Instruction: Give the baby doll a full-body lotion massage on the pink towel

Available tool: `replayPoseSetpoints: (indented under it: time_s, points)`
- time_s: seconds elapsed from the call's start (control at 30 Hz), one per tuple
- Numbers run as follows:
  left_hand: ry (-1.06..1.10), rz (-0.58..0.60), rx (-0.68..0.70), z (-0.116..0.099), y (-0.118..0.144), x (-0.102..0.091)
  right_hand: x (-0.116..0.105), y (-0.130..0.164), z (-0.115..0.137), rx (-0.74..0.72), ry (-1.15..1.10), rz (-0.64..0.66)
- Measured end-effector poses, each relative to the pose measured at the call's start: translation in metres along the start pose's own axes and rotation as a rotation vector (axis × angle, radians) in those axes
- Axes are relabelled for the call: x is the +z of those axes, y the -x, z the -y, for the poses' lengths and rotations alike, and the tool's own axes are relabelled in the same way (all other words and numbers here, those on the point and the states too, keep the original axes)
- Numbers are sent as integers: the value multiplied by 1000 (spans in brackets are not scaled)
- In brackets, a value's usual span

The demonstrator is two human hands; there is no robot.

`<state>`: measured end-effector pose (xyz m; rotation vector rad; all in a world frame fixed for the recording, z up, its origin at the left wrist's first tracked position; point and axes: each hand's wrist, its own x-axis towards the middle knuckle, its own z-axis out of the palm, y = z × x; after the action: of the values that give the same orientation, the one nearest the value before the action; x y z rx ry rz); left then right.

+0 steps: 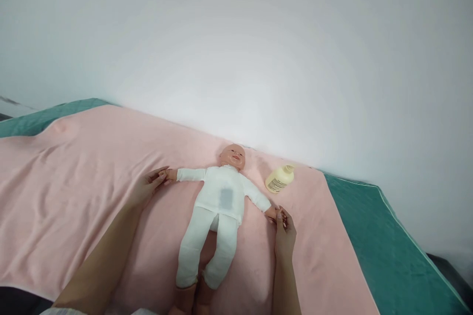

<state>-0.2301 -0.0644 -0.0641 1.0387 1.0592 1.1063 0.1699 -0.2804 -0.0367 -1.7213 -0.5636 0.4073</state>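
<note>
A baby doll (218, 192) in a white top and white leggings lies on its back on a pink blanket (103, 157), its arms spread out to the sides. My left hand (150, 184) pinches the doll's hand on the left side, fingers closed round it. On the other side my right hand (286, 229) grips the doll's other hand between thumb and fingers. The doll's bare feet point toward me at the bottom edge. A grey patch marks the front of its top.
Just beyond my right hand, a pale yellow bottle (280, 179) with printed text stands on the blanket beside the doll. A green cover (384, 236) shows under the blanket at both ends. Behind everything rises a white wall (236, 49).
</note>
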Motion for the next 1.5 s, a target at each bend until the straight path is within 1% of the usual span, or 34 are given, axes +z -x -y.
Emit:
replayPoseSetpoints:
  time_s: [0.2,0.43,0.6,0.77,0.9,1.07,1.2,1.37,1.5]
  points:
    - [-95,20,28,-1,0,-2,0,1,5,30,9,42]
    - [-152,3,38,-7,6,3,3,2,6,33,-12,17]
    - [-170,-48,1,-6,6,5,6,4,6,42,-115,38]
    - [-197,-88,-2,-3,3,5,6,4,4,13,-54,40]
    - [-179,-67,13,-4,3,4,4,4,5,2,-34,29]
    - [-123,-34,15,-3,1,3,0,2,8,-24,-7,45]
    - [-52,18,8,0,-2,-1,-3,1,8,15,17,73]
    - [-131,48,30,0,0,-2,-4,1,7,28,-13,90]
    - [-188,39,33,-3,3,0,-4,1,7,8,-35,106]
